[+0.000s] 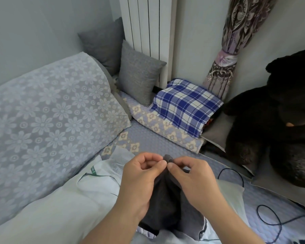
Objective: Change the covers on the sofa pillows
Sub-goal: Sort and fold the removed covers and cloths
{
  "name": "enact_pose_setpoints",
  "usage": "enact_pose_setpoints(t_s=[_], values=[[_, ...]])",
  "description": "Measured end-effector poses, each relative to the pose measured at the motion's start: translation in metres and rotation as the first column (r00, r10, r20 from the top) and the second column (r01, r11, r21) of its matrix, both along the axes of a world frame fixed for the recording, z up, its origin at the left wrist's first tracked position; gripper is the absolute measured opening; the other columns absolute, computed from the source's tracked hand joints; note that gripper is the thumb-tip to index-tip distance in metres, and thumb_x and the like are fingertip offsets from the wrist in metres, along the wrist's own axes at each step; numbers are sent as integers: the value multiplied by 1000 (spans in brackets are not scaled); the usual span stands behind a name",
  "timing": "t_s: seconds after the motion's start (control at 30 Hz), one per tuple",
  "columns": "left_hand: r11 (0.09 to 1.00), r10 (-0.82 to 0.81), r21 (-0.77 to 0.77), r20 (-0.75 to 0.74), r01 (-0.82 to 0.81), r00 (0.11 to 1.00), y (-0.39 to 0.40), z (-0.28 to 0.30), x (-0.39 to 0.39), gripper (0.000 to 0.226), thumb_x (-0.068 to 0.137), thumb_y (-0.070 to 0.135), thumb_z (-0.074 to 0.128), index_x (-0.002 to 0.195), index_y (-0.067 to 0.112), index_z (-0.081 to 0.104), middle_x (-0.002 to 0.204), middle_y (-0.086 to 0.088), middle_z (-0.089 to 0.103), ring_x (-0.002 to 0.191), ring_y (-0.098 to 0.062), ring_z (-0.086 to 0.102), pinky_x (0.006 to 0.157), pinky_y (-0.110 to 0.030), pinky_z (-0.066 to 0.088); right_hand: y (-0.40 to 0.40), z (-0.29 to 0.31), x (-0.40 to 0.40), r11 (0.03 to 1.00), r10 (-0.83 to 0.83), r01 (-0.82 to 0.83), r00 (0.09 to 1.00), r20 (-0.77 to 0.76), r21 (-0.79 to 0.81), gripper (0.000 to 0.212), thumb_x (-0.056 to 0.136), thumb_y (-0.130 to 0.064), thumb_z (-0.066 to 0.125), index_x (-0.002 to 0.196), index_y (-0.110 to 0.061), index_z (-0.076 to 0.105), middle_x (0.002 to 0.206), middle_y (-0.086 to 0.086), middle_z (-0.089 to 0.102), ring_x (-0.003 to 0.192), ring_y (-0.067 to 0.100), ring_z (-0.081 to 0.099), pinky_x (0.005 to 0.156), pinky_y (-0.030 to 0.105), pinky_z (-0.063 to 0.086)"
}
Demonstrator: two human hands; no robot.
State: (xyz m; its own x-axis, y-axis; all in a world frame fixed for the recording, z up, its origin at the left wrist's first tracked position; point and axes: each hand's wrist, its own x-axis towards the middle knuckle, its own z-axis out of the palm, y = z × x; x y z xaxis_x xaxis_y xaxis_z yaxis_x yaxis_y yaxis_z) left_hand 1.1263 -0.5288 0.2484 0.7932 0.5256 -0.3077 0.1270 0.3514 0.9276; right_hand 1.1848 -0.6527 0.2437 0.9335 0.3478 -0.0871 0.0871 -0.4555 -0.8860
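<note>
Grey cover (165, 196) hung lengthwise toward the person; left hand (141, 180) and right hand (194, 180) both pinched its far corner, bare white pillow (69, 208) lying left.

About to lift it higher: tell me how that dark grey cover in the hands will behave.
The dark grey cover is probably floppy: it sags in folds below both hands' pinch. It is likely light, as the left hand and right hand hold it by fingertips alone.
</note>
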Motion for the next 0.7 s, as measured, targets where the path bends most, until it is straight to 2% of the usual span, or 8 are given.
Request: enact_pose_setpoints(t_s=[0.13,0.23,0.33,0.47,0.53,0.6,0.63,0.7], values=[[993,-43,109,-40,47,998,5,3,0,14,82,-7,74,84,6,69,70,-7,68,67,-12,67,65,-17,53,-2,-2,1,1000,2,-2,1000,-31,-30,14,89,-31,71,75,-31,74,71,-14,71,70,2,63,63,17,47],[988,-55,-146,-47,47,997,10,8,3,18,84,-11,68,84,7,63,71,-8,63,63,-14,63,59,-20,53,-3,-2,0,999,10,-9,1000,16,-33,15,88,-29,74,74,-35,72,75,-23,70,76,-3,63,64,10,44],[892,-125,-445,-72,80,990,17,9,8,23,79,-8,66,82,14,60,75,-8,62,64,-16,58,60,-25,49,-6,-3,4,999,15,-16,1000,21,42,18,86,-21,77,73,-33,74,76,-20,71,75,-1,64,67,10,44],[826,-205,-541,-26,159,978,19,11,10,21,72,-2,66,76,17,58,79,-10,61,66,-19,56,69,-31,43,-11,-4,8,932,112,-15,962,-248,361,8,82,-12,78,75,-16,78,74,4,74,68,12,64,72,26,50],[889,-193,-423,5,177,981,14,13,10,22,75,-3,68,74,17,59,78,-10,61,64,-18,57,62,-28,48,-14,-5,12,872,197,2,913,-356,489,14,76,-22,84,77,-10,76,77,16,71,72,24,63,75,35,50],[983,-186,2,-4,186,983,8,12,9,28,83,-4,69,72,20,63,76,-2,62,70,-15,58,68,-27,50,-16,-4,16,834,258,14,874,-412,551,21,72,-24,85,80,-6,76,79,20,71,73,28,64,73,36,52],[943,-169,287,-25,169,985,5,11,8,28,87,-2,69,74,22,65,76,5,64,73,-11,60,72,-25,50,-16,-2,16,822,265,27,866,-424,569,18,76,-22,81,81,-5,76,80,21,71,73,28,65,72,35,54],[714,-146,693,6,101,989,0,7,6,26,91,2,66,82,26,68,82,13,67,82,-6,64,76,-18,51,-15,-1,15,801,260,66,857,-445,595,16,80,-18,71,86,-4,77,85,26,72,75,32,67,74,38,55]])
